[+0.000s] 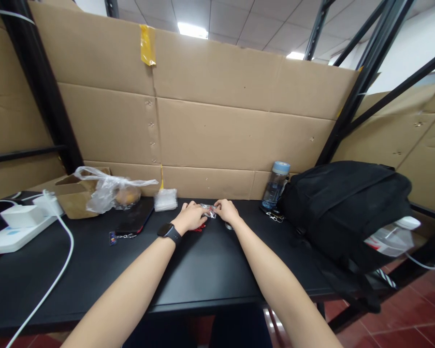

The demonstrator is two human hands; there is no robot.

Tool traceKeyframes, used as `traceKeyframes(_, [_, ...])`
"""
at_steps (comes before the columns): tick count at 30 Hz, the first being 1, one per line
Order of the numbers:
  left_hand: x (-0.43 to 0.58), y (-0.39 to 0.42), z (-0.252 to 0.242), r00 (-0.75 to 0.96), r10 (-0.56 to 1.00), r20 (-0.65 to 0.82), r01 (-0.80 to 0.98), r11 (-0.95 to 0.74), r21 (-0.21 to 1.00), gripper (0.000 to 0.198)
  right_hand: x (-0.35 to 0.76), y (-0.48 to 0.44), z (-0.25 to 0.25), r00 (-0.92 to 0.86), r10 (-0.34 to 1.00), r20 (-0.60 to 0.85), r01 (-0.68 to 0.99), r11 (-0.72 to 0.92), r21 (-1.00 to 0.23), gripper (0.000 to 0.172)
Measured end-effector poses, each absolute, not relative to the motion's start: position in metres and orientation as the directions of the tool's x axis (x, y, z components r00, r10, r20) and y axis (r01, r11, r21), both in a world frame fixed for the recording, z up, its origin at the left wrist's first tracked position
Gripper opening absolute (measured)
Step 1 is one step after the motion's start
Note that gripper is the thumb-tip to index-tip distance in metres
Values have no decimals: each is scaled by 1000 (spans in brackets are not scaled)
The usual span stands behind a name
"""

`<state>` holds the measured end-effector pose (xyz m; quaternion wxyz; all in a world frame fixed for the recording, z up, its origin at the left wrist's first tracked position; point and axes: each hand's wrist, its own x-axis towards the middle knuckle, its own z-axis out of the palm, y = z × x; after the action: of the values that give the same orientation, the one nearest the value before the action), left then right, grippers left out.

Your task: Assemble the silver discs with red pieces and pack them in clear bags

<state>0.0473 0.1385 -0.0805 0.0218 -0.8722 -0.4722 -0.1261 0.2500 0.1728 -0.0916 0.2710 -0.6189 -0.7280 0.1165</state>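
Near the back of the black table, a small clear plastic bag (209,211) with something reddish in it lies between my hands. My left hand (190,216), with a dark watch on the wrist, has its fingertips closed on the bag's left end. The fingers of my right hand (227,211) pinch its right end. Some red cord-like material (199,227) shows beneath my left hand. Partly hidden under my right wrist is a small round object (228,225), too covered to name. Left of my hands stands a stack of clear plastic bags (166,199).
On the left are a phone (135,217), a knotted plastic bag (110,191), a cardboard box (72,200) and a power strip (16,235) with a white cable. On the right stand a water bottle (274,186) and a black backpack (348,208). Cardboard (221,130) walls the back.
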Motion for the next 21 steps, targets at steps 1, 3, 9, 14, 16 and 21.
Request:
traceKeyframes(1, [49,136,-80,524,818,237,830,-553,74,32,249,172,-91,-92,964,248,841,208,-499,15])
traceKeyframes(3, [52,134,-81,510,829,228,842,-536,63,34,249,172,-90,-104,963,249,847,217,-486,18])
traceKeyframes(9, [51,142,-89,385,881,275,910,-412,46,47,254,170,-88,-102,956,275,853,226,-470,22])
traceKeyframes(14, [37,153,-94,297,896,329,943,-330,46,47,259,171,-86,-100,955,280,851,228,-472,24])
traceKeyframes(16, [33,156,-95,276,903,329,951,-307,44,48,262,171,-85,-104,954,281,851,232,-472,24])
traceKeyframes(21, [32,157,-96,241,905,350,959,-277,55,51,271,171,-83,-88,955,284,858,217,-466,24])
